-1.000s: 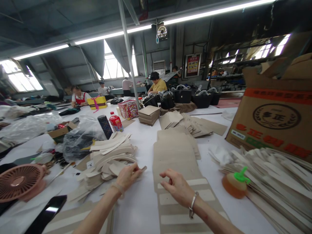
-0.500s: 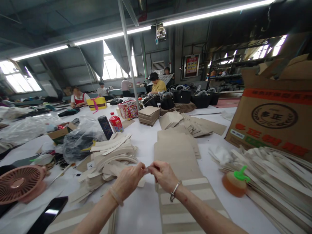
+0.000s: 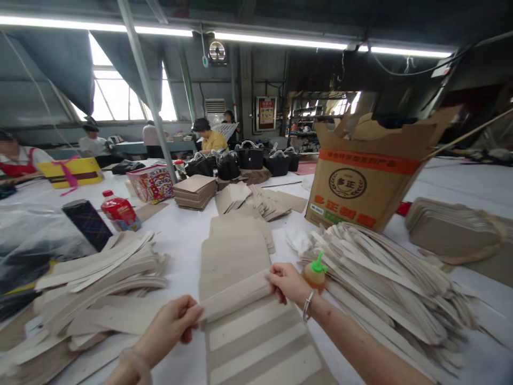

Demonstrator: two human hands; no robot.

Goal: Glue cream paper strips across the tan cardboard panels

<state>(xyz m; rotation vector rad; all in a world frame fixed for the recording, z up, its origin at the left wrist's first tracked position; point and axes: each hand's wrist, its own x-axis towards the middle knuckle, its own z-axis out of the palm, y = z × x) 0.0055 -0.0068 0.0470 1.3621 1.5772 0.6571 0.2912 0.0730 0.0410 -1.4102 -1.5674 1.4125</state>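
Between my hands stretches a pale cardboard strip [image 3: 237,293]. My left hand [image 3: 172,323] pinches its left end and my right hand [image 3: 286,283] pinches its right end. The strip lies across a row of overlapping grey-beige cardboard panels [image 3: 234,246], though I cannot tell whether it touches them. Nearer to me, several light strips [image 3: 260,342] lie crosswise on the panels, spaced apart. Just right of my right hand stands a squat bottle [image 3: 315,275] of amber liquid with a green nozzle.
Piles of loose cardboard strips lie at left [image 3: 104,283] and right [image 3: 385,278]. Behind stand a large carton [image 3: 352,187], a stack of cardboard pieces [image 3: 195,192], a red bottle [image 3: 120,211] and black handbags [image 3: 250,158]. A co-worker in yellow [image 3: 214,140] sits farther back.
My hands, close together before, have spread apart with the strip now stretched between them. The view has turned to the right, bringing the whole carton into sight.
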